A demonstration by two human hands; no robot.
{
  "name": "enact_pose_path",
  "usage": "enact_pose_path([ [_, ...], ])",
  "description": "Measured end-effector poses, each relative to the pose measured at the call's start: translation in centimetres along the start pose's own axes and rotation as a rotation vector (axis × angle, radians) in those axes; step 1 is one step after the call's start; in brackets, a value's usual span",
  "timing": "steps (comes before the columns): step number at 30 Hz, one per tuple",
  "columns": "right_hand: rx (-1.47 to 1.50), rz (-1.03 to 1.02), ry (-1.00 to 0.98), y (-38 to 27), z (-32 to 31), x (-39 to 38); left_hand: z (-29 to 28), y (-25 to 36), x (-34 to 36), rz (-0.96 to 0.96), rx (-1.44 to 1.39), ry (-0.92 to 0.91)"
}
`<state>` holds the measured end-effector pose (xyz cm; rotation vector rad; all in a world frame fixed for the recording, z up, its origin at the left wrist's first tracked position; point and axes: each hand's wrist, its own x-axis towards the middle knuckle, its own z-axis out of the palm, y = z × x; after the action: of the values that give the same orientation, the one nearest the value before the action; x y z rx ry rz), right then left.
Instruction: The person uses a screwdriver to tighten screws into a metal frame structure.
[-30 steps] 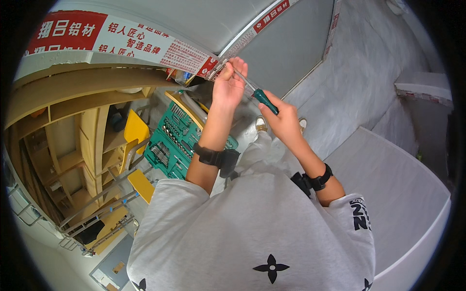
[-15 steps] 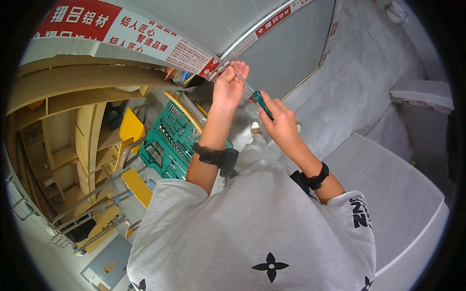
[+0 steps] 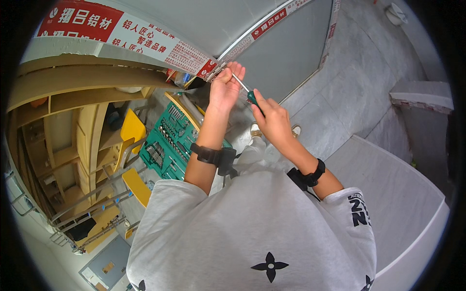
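My right hand point(image 3: 273, 119) is closed round the dark green handle of a screwdriver point(image 3: 241, 83). Its bare metal shaft slants up and left to my left hand point(image 3: 225, 92). That hand is turned palm up, thumb bent in beside the screwdriver's tip and the other fingers curled upward. Whatever the thumb and fingers pinch is too small to make out. Just beyond the fingertips, a metal hinge point(image 3: 219, 69) sits at the corner of a grey door panel point(image 3: 286, 53) and a frame point(image 3: 160, 51) covered in red and white film.
Below my left forearm lies an open green tool case point(image 3: 167, 140) with sockets and bits. Wooden shelving point(image 3: 73, 92) and a yellow chair point(image 3: 132, 130) stand at left. A grey slab point(image 3: 388, 194) is at right, with grey tile flooring point(image 3: 359, 72) beyond.
The screwdriver and my right hand have shifted slightly left, and more of the shaft shows. My left hand has moved a little left and down, staying by the hinge.
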<state>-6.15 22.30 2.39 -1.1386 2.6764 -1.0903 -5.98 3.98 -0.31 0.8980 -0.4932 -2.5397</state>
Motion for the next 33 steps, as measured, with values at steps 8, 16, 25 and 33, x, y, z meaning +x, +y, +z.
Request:
enact_pose_path([
  [8,1.622,0.927,-0.330,1.6,-1.4,0.7,-0.5,-0.5,0.8,0.017,-0.025,-0.078],
  [16,0.411,0.234,-0.020,0.4,0.4,-0.5,-0.6,-0.3,0.6,0.068,-0.009,0.022],
  [25,1.504,0.887,-0.296,0.9,-1.6,1.4,-1.3,-0.5,0.9,0.022,-0.040,-0.052],
  [33,0.693,0.409,-0.111,0.6,0.5,0.5,-1.1,-0.7,0.4,-0.013,-0.058,-0.100],
])
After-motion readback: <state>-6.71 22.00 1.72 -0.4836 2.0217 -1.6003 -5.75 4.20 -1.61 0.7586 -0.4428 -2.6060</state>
